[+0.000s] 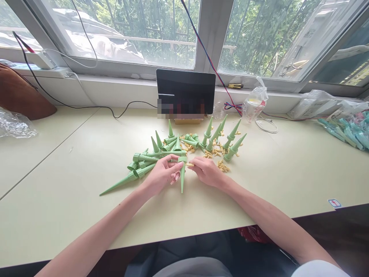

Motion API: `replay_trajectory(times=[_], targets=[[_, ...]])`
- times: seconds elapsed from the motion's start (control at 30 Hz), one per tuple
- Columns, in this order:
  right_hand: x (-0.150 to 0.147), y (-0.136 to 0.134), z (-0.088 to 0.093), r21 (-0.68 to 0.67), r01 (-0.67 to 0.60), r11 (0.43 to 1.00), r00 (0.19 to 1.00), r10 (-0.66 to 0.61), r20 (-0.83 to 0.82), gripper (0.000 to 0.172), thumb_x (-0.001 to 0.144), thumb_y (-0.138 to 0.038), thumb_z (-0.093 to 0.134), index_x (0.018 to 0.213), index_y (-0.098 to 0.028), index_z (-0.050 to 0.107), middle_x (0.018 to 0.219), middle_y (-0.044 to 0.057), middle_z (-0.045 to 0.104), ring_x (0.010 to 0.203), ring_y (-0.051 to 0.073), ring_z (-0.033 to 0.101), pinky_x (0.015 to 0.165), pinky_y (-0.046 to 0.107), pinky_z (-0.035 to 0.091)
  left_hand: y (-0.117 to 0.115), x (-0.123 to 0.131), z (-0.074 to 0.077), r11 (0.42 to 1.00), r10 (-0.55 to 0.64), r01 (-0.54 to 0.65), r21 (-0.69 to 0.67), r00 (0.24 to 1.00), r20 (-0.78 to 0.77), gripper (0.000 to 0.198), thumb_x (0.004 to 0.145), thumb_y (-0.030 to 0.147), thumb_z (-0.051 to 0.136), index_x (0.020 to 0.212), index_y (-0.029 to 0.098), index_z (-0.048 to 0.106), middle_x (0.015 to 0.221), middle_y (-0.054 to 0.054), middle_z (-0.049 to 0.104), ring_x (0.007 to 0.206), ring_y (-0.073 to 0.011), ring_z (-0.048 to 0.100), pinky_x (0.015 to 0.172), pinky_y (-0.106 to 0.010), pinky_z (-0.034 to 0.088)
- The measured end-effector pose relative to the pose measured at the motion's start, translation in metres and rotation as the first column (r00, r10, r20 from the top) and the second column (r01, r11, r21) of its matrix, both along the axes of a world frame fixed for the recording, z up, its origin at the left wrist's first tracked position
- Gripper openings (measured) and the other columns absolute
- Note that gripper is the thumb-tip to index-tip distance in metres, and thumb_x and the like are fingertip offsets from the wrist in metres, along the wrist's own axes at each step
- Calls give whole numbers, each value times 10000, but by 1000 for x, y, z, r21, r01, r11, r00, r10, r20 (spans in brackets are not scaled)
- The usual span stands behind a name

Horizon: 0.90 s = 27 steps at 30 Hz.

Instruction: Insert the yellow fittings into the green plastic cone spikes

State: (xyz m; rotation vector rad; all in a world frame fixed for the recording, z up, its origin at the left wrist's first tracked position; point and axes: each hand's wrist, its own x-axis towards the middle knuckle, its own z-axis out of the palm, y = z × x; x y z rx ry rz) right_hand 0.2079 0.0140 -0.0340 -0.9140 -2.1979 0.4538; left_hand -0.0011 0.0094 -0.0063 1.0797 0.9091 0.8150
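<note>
My left hand [165,171] grips a green plastic spike [182,175] by its ribbed collar, with the tapered tip pointing down toward me. In the fingertips of my right hand [208,171] is a small yellow plastic piece [190,165], held sideways against or close by the spike's collar; whether it touches I cannot tell. Loose green spikes [150,157] lie heaped beside and behind my left hand. Beyond my right hand, several green spikes with yellow pieces on them [235,147] stand tip up. Loose yellow pieces [223,166] are scattered on the table near them.
A tablet [186,92] leans upright at the back by the window, its cable [115,115] running left. A plastic bag [255,100] and a coiled white cable [266,125] are at back right. Bagged teal items [348,130] lie far right. The table's front edge runs below my forearms.
</note>
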Motion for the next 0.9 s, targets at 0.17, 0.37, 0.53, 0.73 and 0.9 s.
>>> replay_trajectory(times=[0.17,0.37,0.53,0.73,0.9], targets=[[2,-1,4,87,-15,996,999,12,41,214,1031,-264,407,921,-200,579,814,36,548,633,137,458,595,251,358,2,-2,1,989,11,-5,-146,999,45,416,741,370,822,992,203,536,679,31,587,451,-38,424,384,-146,300],[2,-2,6,107,1,994,999,-6,40,215,1032,-245,398,929,-200,581,820,41,556,649,140,486,619,252,389,3,-2,0,983,7,8,-181,997,83,398,774,364,803,1029,209,540,728,4,632,477,-40,448,415,-146,331],[2,1,1,127,25,992,999,-29,33,243,1032,-224,387,898,-192,587,810,43,575,654,134,495,624,242,398,3,-1,2,981,29,-15,-191,997,70,454,775,355,803,1115,174,561,769,-36,656,555,-71,525,459,-161,367],[4,3,-4,154,25,988,999,-29,23,245,1024,-206,412,895,-176,618,789,37,587,633,124,491,603,230,386,2,-1,2,988,-3,11,-155,998,55,505,744,386,822,1112,170,551,760,-14,647,479,-35,439,436,-160,351],[3,3,-8,111,33,993,999,-34,4,234,1006,-188,436,876,-178,630,763,31,592,645,130,511,613,229,389,1,-1,-1,997,-33,36,-75,998,46,469,738,382,823,1052,198,527,690,36,588,482,-52,446,418,-162,356]])
